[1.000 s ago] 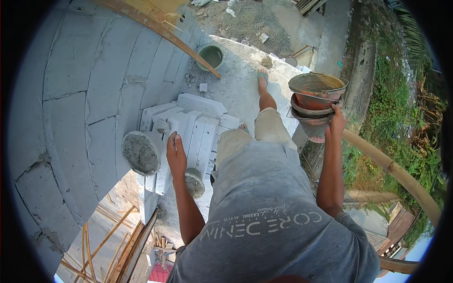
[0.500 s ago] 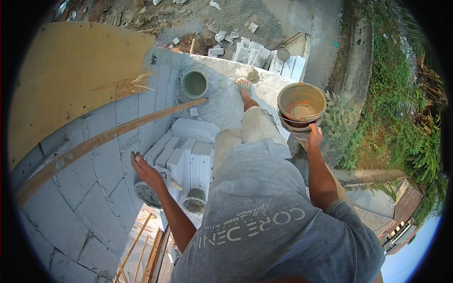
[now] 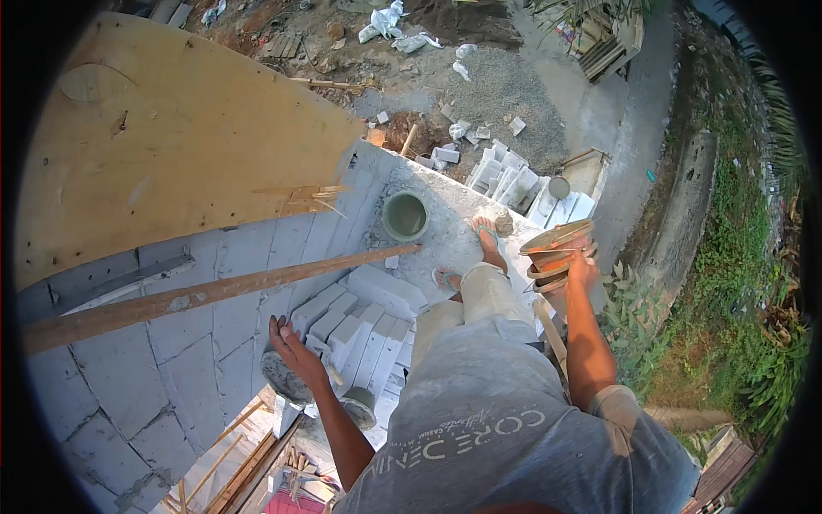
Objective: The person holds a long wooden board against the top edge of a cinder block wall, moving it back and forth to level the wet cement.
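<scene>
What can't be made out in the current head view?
Head view, all three:
Stacked buckets: partly behind the right hand.
Grey mortar: partly behind the left hand.
Wooden plank: left end cut off by the fisheye's dark rim.

A wooden plank (image 3: pixel 223 293) crosses in front of a grey block wall (image 3: pixel 120 373) near a yellowish board (image 3: pixel 180 163); beyond lie gravel (image 3: pixel 505 94), white sacks (image 3: pixel 385 21) and green plants (image 3: pixel 719 265).
</scene>
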Available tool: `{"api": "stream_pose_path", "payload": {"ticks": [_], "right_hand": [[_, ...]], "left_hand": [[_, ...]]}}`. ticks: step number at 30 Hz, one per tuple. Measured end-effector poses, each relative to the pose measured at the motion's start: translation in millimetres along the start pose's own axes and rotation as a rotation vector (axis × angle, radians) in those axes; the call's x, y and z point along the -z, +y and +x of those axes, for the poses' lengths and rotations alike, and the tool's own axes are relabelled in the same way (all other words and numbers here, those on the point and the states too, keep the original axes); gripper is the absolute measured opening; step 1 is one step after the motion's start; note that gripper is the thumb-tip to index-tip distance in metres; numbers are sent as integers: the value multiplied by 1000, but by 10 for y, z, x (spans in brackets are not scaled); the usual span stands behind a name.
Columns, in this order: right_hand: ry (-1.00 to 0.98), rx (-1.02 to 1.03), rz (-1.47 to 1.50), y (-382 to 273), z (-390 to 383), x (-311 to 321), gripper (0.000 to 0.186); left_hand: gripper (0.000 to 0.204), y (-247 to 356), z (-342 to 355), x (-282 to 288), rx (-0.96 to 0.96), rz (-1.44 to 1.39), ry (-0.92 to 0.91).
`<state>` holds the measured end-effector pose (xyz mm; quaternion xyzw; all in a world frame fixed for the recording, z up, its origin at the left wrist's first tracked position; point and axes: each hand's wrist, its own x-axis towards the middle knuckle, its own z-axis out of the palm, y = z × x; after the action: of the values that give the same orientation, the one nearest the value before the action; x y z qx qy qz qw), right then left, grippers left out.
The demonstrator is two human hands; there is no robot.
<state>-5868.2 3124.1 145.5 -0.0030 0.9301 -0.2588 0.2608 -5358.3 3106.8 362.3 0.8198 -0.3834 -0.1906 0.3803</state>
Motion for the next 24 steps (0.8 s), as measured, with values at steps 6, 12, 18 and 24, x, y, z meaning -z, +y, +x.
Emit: {"api": "stream_pose_path", "payload": {"ticks": [6, 12, 18, 24], "right_hand": [[-756, 467, 783, -2305, -608, -1290, 54], [-943, 991, 712, -3803, -1343, -1287, 71], [-1015, 775, 401, -2713, -685, -1509, 59], [-843, 224, -19, -294, 227, -1210, 47]], "left_hand": [[55, 365, -200, -104, 31, 77, 49], [62, 599, -153, -222, -25, 3, 127], [69, 933, 211, -298, -126, -68, 272], [61, 1230, 546, -203, -240, -159, 379]]}}
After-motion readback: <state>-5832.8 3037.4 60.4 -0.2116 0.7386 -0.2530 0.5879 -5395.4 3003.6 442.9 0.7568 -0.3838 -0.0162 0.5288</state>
